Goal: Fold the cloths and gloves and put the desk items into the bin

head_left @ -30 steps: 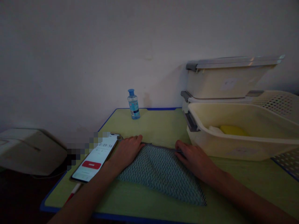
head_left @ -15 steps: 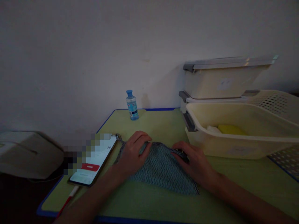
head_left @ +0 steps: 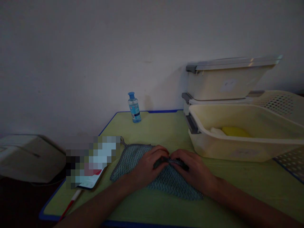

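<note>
A blue-grey textured cloth [head_left: 135,155] with a dark checked border and a hanging loop at its far left corner lies on the green table [head_left: 161,126]. My left hand [head_left: 154,163] pinches the cloth's far edge near its middle, fingers closed. Right beside it, my right hand [head_left: 190,166] grips the same edge, and the fingertips of both hands nearly meet. Between them the border is bunched and slightly raised. Part of the cloth is hidden under my hands.
A phone [head_left: 89,182], partly pixelated, lies at the left with a cable plugged in. A blue bottle [head_left: 134,109] stands at the back. On the right, a cream basket [head_left: 225,148] holds a yellow item [head_left: 235,131] and a white one. Behind it are stacked lidded boxes [head_left: 218,84].
My left hand has moved right along the cloth's edge to meet my right hand and has closed on it. The cloth's left part is now uncovered. My right hand has barely moved.
</note>
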Action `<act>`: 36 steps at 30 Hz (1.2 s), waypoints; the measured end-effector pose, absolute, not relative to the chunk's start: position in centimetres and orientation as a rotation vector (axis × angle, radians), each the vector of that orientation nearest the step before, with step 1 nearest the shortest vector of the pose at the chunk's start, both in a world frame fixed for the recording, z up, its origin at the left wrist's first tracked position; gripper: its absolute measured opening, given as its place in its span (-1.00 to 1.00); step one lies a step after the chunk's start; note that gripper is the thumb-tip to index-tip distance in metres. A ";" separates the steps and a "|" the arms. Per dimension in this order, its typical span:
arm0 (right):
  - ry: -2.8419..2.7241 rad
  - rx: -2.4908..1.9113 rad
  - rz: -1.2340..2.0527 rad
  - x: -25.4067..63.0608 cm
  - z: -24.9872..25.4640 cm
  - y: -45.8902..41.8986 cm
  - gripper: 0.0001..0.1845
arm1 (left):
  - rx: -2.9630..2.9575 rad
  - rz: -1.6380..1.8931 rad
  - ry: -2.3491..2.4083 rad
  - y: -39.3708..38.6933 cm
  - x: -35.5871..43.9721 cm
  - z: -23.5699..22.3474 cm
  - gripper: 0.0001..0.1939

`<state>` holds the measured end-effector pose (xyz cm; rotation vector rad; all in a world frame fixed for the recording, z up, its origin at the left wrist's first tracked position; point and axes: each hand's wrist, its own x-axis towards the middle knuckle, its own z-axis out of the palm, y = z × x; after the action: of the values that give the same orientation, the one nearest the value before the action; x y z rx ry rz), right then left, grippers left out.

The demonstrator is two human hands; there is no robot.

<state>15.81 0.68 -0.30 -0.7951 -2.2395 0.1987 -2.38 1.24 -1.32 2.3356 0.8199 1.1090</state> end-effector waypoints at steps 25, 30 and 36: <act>-2.313 -0.831 0.180 16.1 -0.4 1.0 -0.88 | 2.324 1.230 0.896 1.1 -2.5 -1.5 -0.94; -2.318 -0.805 0.170 16.1 -0.3 0.9 -0.87 | 2.340 1.157 0.835 1.0 -2.5 -1.3 -0.86; -2.306 -0.785 0.130 16.0 -0.6 1.0 -0.88 | 2.365 1.131 0.809 1.2 -2.5 -1.2 -0.82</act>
<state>16.04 1.00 -0.56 -0.7853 -2.3056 0.1299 -2.50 1.16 -1.22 2.3645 0.8093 1.1310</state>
